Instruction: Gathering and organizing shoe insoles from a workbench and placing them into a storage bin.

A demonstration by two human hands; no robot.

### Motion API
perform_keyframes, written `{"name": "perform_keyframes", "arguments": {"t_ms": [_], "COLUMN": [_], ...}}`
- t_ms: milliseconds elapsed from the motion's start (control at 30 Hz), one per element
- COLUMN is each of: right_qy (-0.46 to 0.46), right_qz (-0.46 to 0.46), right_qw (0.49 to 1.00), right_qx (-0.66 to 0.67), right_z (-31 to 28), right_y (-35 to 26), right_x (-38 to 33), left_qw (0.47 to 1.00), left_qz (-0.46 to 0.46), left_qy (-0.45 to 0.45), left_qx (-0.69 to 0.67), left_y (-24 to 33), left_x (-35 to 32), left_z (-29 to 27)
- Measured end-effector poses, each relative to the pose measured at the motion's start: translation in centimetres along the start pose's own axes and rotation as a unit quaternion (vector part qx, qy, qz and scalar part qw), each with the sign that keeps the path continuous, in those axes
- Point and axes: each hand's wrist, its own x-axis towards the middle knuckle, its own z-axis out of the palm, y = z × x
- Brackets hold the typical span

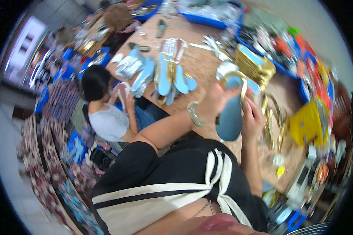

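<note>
Held in front of me over the wooden table is a sandal sole [229, 123], dull blue with a lighter blue end and a gold strap or edging along its far part. My left hand [216, 101], with a pale bangle at the wrist, grips its left side; the fingers are smeared by motion. On the other side my right hand [253, 117] pinches the edge near the gold strap. Just beyond lies a stack of gold-edged soles [255, 64] with light blue tops. Loose gold straps [276, 121] lie to the right of my right hand.
Light blue soles [163, 76] and bagged pieces cover the wooden table [202, 47] at the left. Blue bins [202, 18] line its far edge. A yellow bag [310, 123] stands at the right. A seated co-worker [108, 121] at the left holds a sandal part.
</note>
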Motion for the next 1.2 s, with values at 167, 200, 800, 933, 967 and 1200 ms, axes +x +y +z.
{"name": "perform_keyframes", "arguments": {"t_ms": [167,200,800,933,967,1200], "right_qy": [-0.045,-0.066,-0.155,-0.114,-0.116,-0.116], "right_qz": [0.035,0.036,0.109,0.071,0.069,0.142], "right_qw": [0.994,0.993,0.979,0.987,0.987,0.973], "right_qx": [0.095,0.094,0.072,0.090,0.091,0.139], "right_z": [0.7,0.6,0.6,0.6,0.7,0.8], "right_y": [2.7,3.0,2.9,3.8,3.9,1.3], "right_x": [-1.3,-1.4,-1.9,-2.3,-2.1,-1.1], "left_qw": [0.999,0.999,0.992,0.991,0.973,1.000], "left_qz": [0.036,0.044,0.106,0.061,0.047,0.018], "left_qy": [0.004,0.009,0.012,0.000,-0.012,0.017], "left_qx": [-0.026,-0.024,0.060,0.122,0.225,0.017], "left_y": [-1.2,-1.4,0.1,-0.3,-0.6,-4.8], "left_x": [-1.5,-1.6,-2.5,-3.1,-3.6,-3.9], "left_z": [-0.6,-0.7,-1.8,-2.2,-2.3,-4.3]}}
